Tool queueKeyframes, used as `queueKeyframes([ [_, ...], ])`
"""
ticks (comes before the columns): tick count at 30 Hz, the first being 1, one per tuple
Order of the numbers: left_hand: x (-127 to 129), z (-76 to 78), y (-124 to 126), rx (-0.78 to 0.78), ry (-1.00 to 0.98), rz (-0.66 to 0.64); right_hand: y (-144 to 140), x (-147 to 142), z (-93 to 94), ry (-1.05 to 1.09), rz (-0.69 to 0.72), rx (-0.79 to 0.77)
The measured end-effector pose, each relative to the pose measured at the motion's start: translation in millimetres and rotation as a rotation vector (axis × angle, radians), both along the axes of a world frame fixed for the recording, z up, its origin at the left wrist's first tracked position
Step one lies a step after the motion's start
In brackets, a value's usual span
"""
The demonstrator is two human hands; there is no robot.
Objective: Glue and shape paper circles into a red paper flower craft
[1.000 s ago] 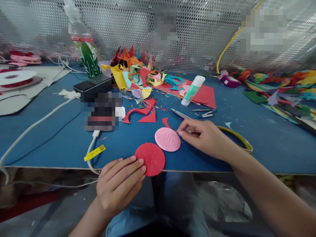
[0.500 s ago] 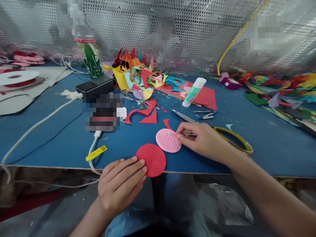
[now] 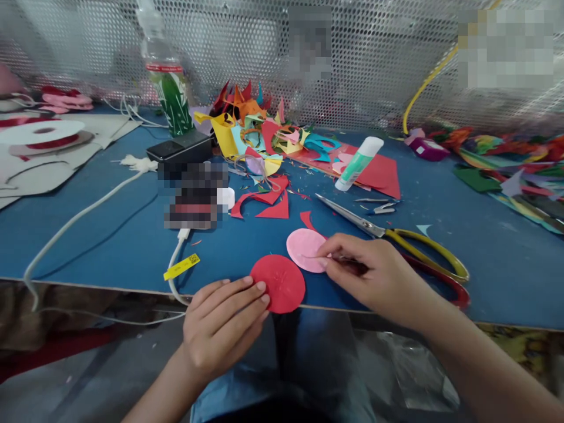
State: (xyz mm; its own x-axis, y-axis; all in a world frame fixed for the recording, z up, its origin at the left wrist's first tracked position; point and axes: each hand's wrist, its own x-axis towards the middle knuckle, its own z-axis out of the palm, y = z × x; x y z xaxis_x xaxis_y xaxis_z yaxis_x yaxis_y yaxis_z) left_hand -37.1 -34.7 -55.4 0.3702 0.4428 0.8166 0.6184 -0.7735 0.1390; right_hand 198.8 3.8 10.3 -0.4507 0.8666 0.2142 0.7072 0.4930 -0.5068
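- The right hand (image 3: 372, 270) brings the point of a thin tool (image 3: 312, 257) over the face of a pink disc (image 3: 301, 247), just right of the frame's centre, where half a second ago its fingertips pinch that disc's right edge.
- The change appears to shift the work from the disc's rim to its surface; whether the point touches the pink face is too small to tell.
- Thumb and fingers of the right hand are closed in a pinch around the tool, most of which is hidden in the grasp.
- The left hand (image 3: 220, 323), lower centre, lies with fingers straight and together, tips on the left side of a red disc (image 3: 282, 285); its thumb is out of sight, so a grip from below cannot be told.
- The red disc sits at the front edge of the blue bench (image 3: 123, 247), just below and left of the pink one, much as in the earlier frames.
- Also different: the pink disc looks flatter, and the scissors (image 3: 374, 229), right of centre, now show their pivot and red handle, both covered by the right hand and forearm earlier.
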Motion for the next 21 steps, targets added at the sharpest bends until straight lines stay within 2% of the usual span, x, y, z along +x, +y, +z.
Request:
queueKeyframes([
  [3,-1,0.4,-1,-0.013,0.015,-0.008,-13,-12,-6.3,-0.072,0.083,0.225],
  [6,-1,1.1,-2,-0.017,0.022,0.0,-20,-20,-12.2,-0.248,0.208,0.495],
  [9,-1,2.1,-2,-0.016,0.013,0.004,-25,-24,-11.0,-0.392,0.271,0.653],
  [13,0,2.2,-1,-0.008,0.006,0.006,-30,-25,-2.1,-0.476,0.336,0.686],
  [21,0,2.2,-1,-0.007,0.017,0.015,-42,-21,8.8,-0.547,0.397,0.625],
])
